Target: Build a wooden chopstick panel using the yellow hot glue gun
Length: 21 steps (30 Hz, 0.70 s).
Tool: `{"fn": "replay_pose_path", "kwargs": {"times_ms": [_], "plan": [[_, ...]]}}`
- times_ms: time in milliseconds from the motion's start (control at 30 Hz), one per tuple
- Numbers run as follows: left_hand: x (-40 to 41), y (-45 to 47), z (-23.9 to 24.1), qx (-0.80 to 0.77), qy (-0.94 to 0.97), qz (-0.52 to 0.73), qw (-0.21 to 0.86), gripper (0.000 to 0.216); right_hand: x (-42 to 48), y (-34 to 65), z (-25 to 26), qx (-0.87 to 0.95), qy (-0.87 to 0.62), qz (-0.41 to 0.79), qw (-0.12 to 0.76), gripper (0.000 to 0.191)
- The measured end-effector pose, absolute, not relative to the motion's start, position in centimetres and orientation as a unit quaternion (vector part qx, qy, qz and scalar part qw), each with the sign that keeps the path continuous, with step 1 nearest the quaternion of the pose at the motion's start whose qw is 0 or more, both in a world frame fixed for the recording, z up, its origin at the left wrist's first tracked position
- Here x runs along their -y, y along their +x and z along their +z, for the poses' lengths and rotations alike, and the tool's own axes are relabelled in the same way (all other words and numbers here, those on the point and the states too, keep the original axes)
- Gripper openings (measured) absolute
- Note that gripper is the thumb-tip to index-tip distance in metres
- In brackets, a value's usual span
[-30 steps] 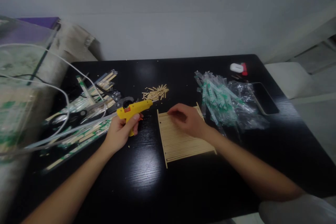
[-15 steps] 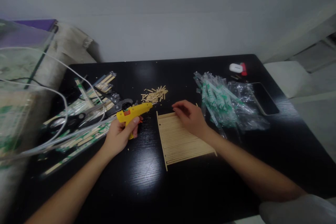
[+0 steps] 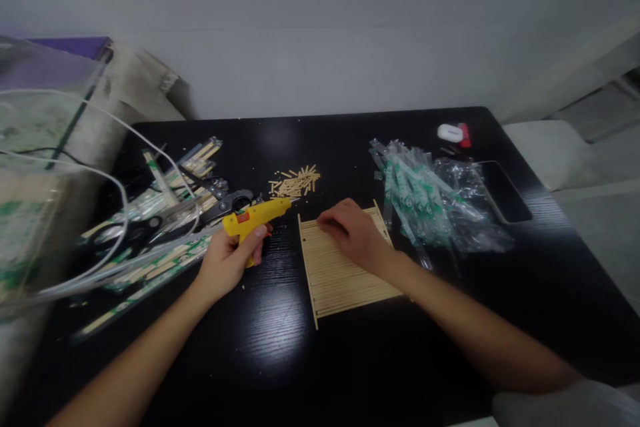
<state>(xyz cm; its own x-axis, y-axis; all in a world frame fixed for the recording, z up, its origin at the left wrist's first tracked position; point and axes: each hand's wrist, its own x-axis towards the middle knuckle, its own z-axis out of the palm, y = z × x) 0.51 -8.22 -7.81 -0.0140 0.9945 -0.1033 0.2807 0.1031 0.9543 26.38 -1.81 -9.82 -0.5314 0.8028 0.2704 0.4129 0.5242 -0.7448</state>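
A yellow glue gun [image 3: 257, 215] is gripped in my left hand [image 3: 230, 260], its nozzle pointing right, just below a pile of short cut sticks [image 3: 296, 181]. Over the upper part of a flat panel of thin wooden sticks [image 3: 350, 280] is my right hand [image 3: 353, 233], with fingers curled and tips pressed together. Whether those fingertips touch the panel or pinch something small cannot be made out. The panel lies on the black table, its rows of sticks running between two side rails; my right hand and forearm cover part of it.
Wrapped chopsticks [image 3: 165, 260] and black-handled scissors [image 3: 235, 199] lie at the left, crossed by a white cable [image 3: 125, 200]. Torn clear wrappers [image 3: 415, 193] with green print heap up at the right, beside a phone [image 3: 505, 192]. A white case [image 3: 450, 133] sits near the back corner.
My right hand has shifted left and slightly down, from the panel's top edge to over its upper rows. The left hand with the glue gun stays practically still.
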Motion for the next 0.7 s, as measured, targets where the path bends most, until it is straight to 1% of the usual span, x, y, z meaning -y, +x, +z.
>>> {"fn": "replay_pose_path", "kwargs": {"times_ms": [133,367,533,700], "plan": [[8.19,0.68,-7.52,-0.595,0.536,0.397,0.449,0.037,1.76,26.36,-10.01,0.807,-0.388,0.312,0.316,0.012],[8.21,0.62,-7.58,-0.595,0.536,0.395,0.451,0.043,1.44,26.68,-9.80,0.740,-0.433,0.348,0.378,0.014],[8.21,0.62,-7.56,-0.592,0.542,0.397,0.445,0.042,1.21,26.80,-10.18,0.723,-0.439,0.340,0.410,0.018],[8.21,0.58,-7.70,-0.589,0.533,0.400,0.456,0.039,1.43,26.71,-9.99,0.720,-0.433,0.356,0.409,0.019]]}}
